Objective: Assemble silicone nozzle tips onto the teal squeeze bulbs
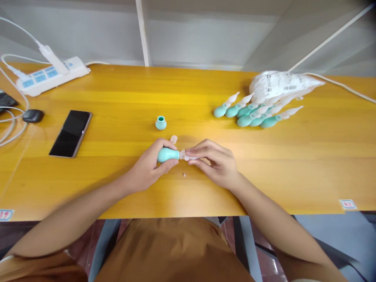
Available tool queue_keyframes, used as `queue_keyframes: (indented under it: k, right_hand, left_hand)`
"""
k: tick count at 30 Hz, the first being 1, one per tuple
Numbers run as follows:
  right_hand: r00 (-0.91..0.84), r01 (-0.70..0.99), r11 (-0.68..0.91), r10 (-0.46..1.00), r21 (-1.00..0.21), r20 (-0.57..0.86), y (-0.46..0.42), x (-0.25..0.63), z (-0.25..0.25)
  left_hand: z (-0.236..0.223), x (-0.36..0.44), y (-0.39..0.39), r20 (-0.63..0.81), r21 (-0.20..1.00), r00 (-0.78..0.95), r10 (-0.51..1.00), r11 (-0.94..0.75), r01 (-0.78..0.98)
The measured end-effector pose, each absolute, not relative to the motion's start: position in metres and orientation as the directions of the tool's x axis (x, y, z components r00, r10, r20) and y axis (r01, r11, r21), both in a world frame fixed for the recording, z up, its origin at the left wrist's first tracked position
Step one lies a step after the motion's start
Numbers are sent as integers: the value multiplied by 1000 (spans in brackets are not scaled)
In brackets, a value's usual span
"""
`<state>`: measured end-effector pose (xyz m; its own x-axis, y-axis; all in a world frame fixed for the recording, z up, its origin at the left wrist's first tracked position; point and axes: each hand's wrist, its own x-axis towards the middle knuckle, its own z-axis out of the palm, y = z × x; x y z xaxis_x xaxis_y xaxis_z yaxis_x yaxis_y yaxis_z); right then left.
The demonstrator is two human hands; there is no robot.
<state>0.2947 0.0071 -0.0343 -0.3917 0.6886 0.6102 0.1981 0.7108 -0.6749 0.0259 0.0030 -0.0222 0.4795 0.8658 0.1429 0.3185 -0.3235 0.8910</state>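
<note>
My left hand (151, 166) is wrapped round a teal rubber bulb (168, 155) of a nasal aspirator, its neck turned to the right. At that neck sits a translucent connector (182, 155). My right hand (216, 160) pinches a whitish nozzle (192, 158) against the connector; the fingers partly cover it, so I cannot tell how far they are joined. Just beyond my left fingers lies a small clear ring-like part (174, 139). Nearer to me is a tiny pale piece (184, 175). Farther back a short teal bulb (161, 123) stands with its opening up.
Several assembled teal aspirators (270, 121) lie at the right, in front of a white plastic bag (276, 86). A phone (71, 134), a black mouse (33, 116) and a power strip (53, 76) with cables are at the left. The table's front edge (182, 216) is close to my body.
</note>
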Motion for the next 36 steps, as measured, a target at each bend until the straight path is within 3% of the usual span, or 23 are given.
queue_keyframes:
  k: [8,16,30,36]
  right_hand:
    - [-326,45,473,840,-880,434,2,293,-39]
    - [-344,-143,254,894,-957,289,-3,287,-40]
    - [-345,-151,171,914,-974,214,-6,283,-38]
    - [-233,-123,206,945,-971,229,2,288,-33]
  left_hand:
    - [-21,27,2,208,886,492,846,-375,271]
    - [-28,27,4,349,802,512,785,-532,270]
    - [-35,26,5,448,704,539,714,-653,280]
    - [-26,28,3,387,696,567,727,-634,337]
